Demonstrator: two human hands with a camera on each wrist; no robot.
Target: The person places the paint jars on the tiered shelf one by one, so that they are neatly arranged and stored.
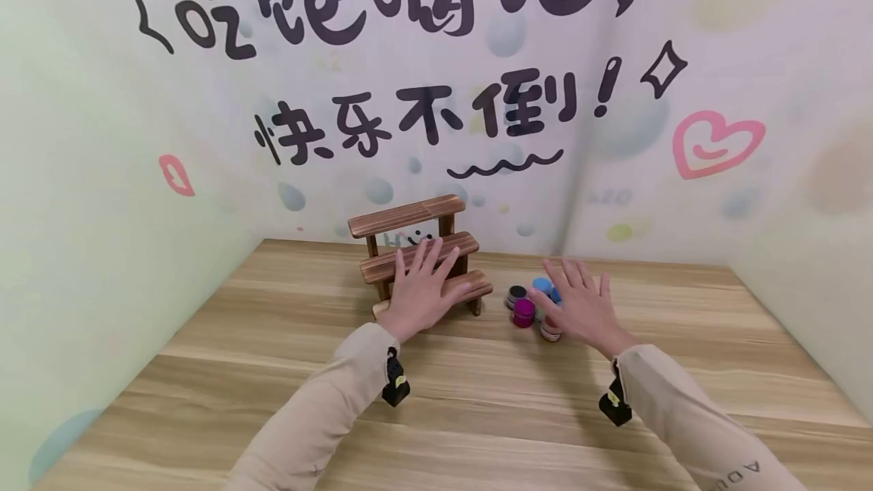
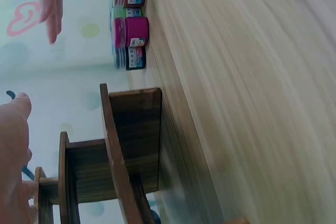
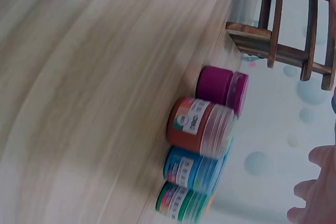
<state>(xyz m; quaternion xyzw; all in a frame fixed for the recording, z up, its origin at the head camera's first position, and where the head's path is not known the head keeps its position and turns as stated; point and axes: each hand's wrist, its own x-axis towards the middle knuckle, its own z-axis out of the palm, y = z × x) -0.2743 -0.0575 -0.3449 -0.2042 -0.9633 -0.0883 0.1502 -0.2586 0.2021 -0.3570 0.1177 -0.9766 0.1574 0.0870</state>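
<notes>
My left hand (image 1: 424, 294), fingers spread, hovers in front of a brown three-step wooden rack (image 1: 413, 217) and holds nothing. Its fingers overlap the lower steps in the head view; the left wrist view shows the hand apart from the rack. To the right, my right hand (image 1: 581, 305) is held with spread fingers over a cluster of small paint jars, partly hiding them. A purple jar (image 1: 524, 313), a black-topped jar (image 1: 517, 295), a reddish-brown jar (image 1: 550, 329) and a light-blue jar (image 1: 542, 286) show. In the right wrist view a green jar (image 3: 178, 202) stands beside a blue one.
The rack and jars stand on a wood-grain table (image 1: 477, 415), towards its back. Behind hangs a pale printed cloth (image 1: 409, 165) with large dark writing, and similar pale walls flank both sides. Each wrist carries a small black camera (image 1: 395, 389).
</notes>
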